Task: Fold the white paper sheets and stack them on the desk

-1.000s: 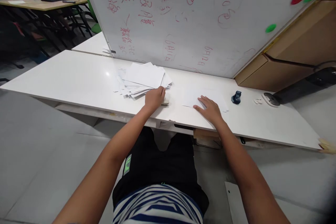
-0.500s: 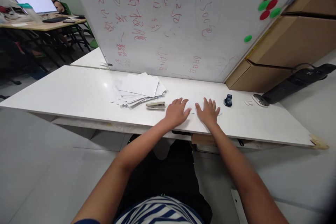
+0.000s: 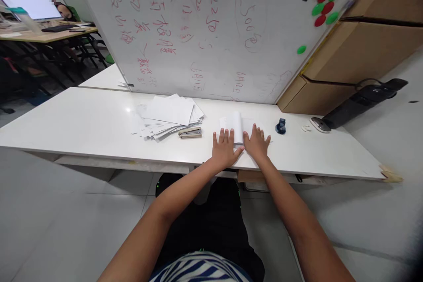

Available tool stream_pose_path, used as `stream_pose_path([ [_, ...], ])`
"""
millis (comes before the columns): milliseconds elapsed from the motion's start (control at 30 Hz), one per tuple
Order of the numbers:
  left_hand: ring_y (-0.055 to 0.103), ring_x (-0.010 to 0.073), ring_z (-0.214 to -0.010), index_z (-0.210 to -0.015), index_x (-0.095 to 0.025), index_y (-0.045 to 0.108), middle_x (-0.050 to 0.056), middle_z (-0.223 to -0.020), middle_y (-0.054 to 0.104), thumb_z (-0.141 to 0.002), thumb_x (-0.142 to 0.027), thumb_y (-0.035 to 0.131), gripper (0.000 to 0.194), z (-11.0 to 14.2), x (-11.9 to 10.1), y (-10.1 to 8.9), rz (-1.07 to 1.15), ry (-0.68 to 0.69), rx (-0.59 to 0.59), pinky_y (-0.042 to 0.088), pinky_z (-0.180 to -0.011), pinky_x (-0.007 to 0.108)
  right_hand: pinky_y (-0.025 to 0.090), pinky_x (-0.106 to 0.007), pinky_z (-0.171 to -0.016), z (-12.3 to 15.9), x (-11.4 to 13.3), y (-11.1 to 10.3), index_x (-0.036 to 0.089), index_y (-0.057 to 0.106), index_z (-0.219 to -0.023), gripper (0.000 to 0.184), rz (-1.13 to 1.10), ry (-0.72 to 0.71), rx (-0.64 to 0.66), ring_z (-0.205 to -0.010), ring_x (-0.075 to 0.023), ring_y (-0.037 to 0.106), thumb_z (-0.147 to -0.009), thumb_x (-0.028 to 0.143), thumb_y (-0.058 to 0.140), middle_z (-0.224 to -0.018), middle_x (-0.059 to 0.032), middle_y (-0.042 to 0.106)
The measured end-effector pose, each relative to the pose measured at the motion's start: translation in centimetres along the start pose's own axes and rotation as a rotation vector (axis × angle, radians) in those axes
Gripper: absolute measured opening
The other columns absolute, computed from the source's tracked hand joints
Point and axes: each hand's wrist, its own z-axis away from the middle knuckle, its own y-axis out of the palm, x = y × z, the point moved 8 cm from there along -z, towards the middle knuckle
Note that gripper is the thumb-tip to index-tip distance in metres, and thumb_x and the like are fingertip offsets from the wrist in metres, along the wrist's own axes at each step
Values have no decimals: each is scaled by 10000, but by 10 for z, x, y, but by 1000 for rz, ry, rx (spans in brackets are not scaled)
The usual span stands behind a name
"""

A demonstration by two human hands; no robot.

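Note:
Both my hands lie side by side on a white sheet of paper (image 3: pixel 236 124) on the white table (image 3: pixel 82 123). The sheet curls up and over between them, as if being folded. My left hand (image 3: pixel 225 149) is flat with fingers stretched out on the sheet's left part. My right hand (image 3: pixel 256 143) rests flat with fingers spread on its right part. A beige stapler (image 3: pixel 190 132) lies just left of my left hand, untouched, beside a loose pile of white papers (image 3: pixel 167 114).
A small dark blue object (image 3: pixel 280 126) sits right of the sheet. A whiteboard (image 3: pixel 205 26) with red writing and round magnets stands behind the table. Cardboard boxes (image 3: pixel 363 53) and a black device (image 3: pixel 357 103) are at the right. A person sits at a far-left desk with a monitor (image 3: pixel 23 2).
My left hand let go of the stapler and moved right onto the sheet. Both hands came together and the sheet's far part has lifted and curled over.

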Motion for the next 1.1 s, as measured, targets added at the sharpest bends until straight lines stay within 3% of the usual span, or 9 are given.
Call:
stream_pose_path([
  [100, 79, 306, -1470, -1533, -137, 132, 111, -1576, 213, -923, -620, 222, 784, -4, -15, -4, 66, 48, -12, 49, -1163, 580, 96, -583, -1123, 1, 0, -2, 146, 158, -1511, 631, 56, 23, 33, -1438, -303, 193, -958, 450, 176, -1541, -174, 281],
  [233, 144, 322, -1457, -1536, -162, 128, 112, -1569, 237, -924, -629, 177, 771, -8, -27, 1, 144, 83, 69, 109, -1156, 572, 133, -573, -1117, 2, 1, -1, 156, 147, -1514, 589, 110, -8, 76, -1446, -290, 174, -956, 319, 244, -1559, -171, 236],
  [433, 95, 392, -1449, -1527, -106, 161, 217, -1547, 236, -883, -692, 257, 876, -6, -7, 7, -3, -103, 37, 41, -1152, 570, 128, -586, -1113, -1, 0, -1, 158, 257, -1483, 634, 63, 11, 33, -1440, -310, 182, -957, 508, 219, -1545, -176, 267],
  [900, 99, 360, -1456, -1526, -71, 49, 234, -1561, 168, -831, -738, 310, 998, -19, -20, 6, 185, -12, 161, 60, -1164, 495, 175, -549, -1107, -2, -1, 0, 145, 259, -1482, 610, 94, 12, 37, -1432, -319, 212, -969, 474, 227, -1536, -191, 284],
  [1100, 96, 332, -1463, -1529, -146, -29, 146, -1594, 104, -861, -668, 322, 917, -25, -35, 8, 407, 95, 224, 42, -1154, 550, 191, -537, -1105, -1, -4, 1, 148, 195, -1496, 709, 111, -8, 71, -1434, -318, 203, -891, 435, 429, -1543, -190, 264],
])
